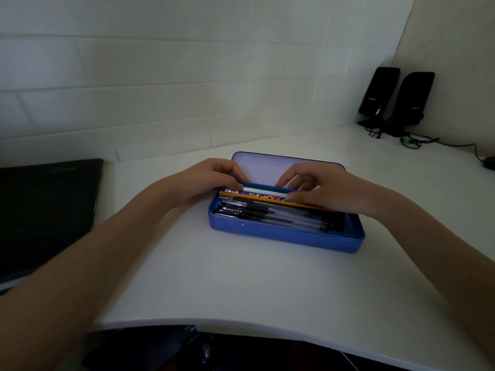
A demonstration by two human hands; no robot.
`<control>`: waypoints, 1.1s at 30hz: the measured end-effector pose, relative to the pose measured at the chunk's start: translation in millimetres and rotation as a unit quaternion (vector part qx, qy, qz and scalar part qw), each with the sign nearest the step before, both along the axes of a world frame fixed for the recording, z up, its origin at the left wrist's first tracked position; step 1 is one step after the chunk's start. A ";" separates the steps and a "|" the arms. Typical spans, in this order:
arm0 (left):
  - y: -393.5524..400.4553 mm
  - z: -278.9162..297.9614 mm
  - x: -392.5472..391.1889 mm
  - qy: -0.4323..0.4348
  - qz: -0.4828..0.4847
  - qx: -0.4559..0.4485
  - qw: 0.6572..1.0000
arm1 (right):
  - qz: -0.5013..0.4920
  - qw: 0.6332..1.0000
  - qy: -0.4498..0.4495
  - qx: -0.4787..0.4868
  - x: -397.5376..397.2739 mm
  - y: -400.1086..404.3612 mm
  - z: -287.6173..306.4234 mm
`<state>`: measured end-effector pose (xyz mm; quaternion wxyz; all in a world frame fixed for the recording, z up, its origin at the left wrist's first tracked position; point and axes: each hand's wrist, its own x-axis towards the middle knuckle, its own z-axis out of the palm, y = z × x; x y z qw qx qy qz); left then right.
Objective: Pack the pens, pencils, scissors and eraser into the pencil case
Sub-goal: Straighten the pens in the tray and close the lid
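A blue pencil case (284,235) lies open on the white desk, its pale lid (267,167) raised at the back. Several black and clear pens (270,214) lie along its front. Behind them sits an orange pencil (267,200) and a colourful patterned item (251,194). A green and white pencil (263,190) lies along the case's back edge. My left hand (211,178) pinches its left end. My right hand (324,190) holds its right end with fingertips, covering the right part of the case. No scissors or eraser can be made out.
A closed black laptop (45,210) lies at the left. Two black speakers (396,97) with cables stand in the back right corner, and a dark mouse (488,162) is at the right edge. The desk's front edge (241,329) curves close to me.
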<state>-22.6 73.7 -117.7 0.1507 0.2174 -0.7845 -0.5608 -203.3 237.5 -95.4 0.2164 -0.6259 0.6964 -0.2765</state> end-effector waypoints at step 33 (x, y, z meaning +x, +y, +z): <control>6.7 7.3 2.3 -0.015 0.038 -0.043 0.998 | 0.034 0.991 0.128 0.013 3.2 13.8 21.5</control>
